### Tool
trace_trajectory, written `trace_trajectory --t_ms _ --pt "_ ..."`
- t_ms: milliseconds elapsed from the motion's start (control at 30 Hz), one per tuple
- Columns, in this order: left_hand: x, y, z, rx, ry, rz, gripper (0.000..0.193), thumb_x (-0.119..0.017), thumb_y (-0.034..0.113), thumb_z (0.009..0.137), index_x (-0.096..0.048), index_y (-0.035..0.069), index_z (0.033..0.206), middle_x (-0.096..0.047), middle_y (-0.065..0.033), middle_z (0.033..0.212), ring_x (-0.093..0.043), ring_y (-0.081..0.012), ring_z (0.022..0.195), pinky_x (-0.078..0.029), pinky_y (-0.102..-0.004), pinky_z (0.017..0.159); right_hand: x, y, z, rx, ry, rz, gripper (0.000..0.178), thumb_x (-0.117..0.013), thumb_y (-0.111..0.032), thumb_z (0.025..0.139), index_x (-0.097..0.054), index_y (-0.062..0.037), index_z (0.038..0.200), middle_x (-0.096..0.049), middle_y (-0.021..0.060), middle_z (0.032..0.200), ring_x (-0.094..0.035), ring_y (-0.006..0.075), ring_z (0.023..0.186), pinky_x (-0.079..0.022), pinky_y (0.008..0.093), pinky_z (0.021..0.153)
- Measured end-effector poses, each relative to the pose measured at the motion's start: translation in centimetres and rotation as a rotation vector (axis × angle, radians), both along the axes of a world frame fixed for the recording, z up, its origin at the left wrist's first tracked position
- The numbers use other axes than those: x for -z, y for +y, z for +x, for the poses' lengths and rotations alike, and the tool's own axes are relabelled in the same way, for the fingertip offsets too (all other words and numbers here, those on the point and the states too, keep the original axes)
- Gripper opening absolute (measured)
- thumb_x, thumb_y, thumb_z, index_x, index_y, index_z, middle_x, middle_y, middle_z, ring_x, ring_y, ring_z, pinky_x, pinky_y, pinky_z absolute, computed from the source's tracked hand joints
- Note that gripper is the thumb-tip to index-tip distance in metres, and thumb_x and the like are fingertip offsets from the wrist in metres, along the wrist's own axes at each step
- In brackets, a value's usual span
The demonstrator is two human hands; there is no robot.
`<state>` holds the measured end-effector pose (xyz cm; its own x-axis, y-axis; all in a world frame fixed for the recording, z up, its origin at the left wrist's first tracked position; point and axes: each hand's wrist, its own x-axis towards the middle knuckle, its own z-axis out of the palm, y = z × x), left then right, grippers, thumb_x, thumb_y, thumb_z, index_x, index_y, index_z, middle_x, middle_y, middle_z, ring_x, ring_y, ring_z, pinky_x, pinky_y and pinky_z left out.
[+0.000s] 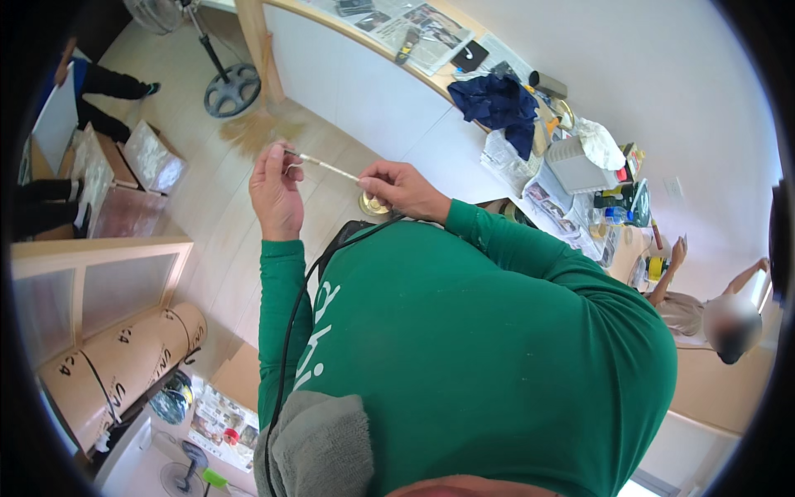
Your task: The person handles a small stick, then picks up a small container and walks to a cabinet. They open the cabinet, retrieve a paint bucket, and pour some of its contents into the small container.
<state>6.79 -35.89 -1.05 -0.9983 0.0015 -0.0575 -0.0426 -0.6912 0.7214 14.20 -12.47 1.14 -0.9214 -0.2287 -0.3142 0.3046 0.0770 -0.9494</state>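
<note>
Both my hands are raised in front of my green-sleeved body, with a slim whitish rod [327,166] stretched between them. My left hand [278,199] has its fingers curled and pinched at the rod's far left end, where a short darker tip shows. Thumb and fingers of my right hand [407,190] close on the other end. The rod slopes slightly down toward the right. Its exact kind cannot be made out. Below my right hand, a round gold-coloured object [374,205] is partly hidden.
A long counter [443,87] carries newspapers, a dark blue cloth [501,101] and a grey container [580,166]. A stand fan [232,89] is on the floor. Wrapped boards [153,157] lie near another person's legs at left. A large cardboard roll [124,364] lies lower left. Another person [683,313] is at right.
</note>
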Motion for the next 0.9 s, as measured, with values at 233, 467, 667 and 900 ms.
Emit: trace_trajectory --t_ms 233,467,667,900 --pt "-0.1 0.7 -0.9 -0.026 0.004 -0.035 0.016 -0.066 0.018 0.105 -0.072 0.003 0.109 -0.071 -0.0048 0.099 -0.062 -0.0115 0.082 -0.046 -0.0247 0.065 -0.4 1.2 -0.8 -0.049 0.004 0.005 0.023 -0.067 -0.028 0.105 -0.071 -0.0054 0.109 -0.061 -0.0047 0.08 -0.052 0.0038 0.068 -0.043 0.0232 0.059" --pt "-0.1 3.5 -3.9 0.002 0.005 -0.097 0.013 -0.065 0.017 0.105 -0.07 0.004 0.107 -0.071 -0.0051 0.097 -0.061 -0.0111 0.081 -0.046 -0.0258 0.065 0.4 4.8 -3.8 -0.18 0.04 0.037 0.029 -0.068 -0.034 0.102 -0.072 -0.0053 0.106 -0.069 -0.0001 0.086 -0.058 0.0076 0.073 -0.051 0.0263 0.065" --pt "-0.6 8.1 -7.7 0.045 -0.032 -0.171 0.018 -0.063 0.023 0.106 -0.068 0.005 0.107 -0.068 -0.0056 0.099 -0.058 -0.012 0.086 -0.045 -0.0266 0.07 1.6 10.3 -8.4 -0.217 0.042 -0.061 0.031 -0.068 -0.036 0.101 -0.072 -0.0053 0.106 -0.07 0.0006 0.086 -0.06 0.0097 0.074 -0.053 0.0284 0.068" --pt "-2.7 19.2 -13.4 0.06 -0.198 -0.143 0.029 -0.061 0.029 0.108 -0.063 0.004 0.122 -0.066 -0.0043 0.107 -0.06 -0.0169 0.096 -0.05 -0.0329 0.084 3.6 17.5 -13.9 -0.117 0.132 -0.124 0.03 -0.067 -0.033 0.101 -0.072 -0.0042 0.106 -0.071 0.0031 0.086 -0.064 0.0124 0.075 -0.054 0.0321 0.069"
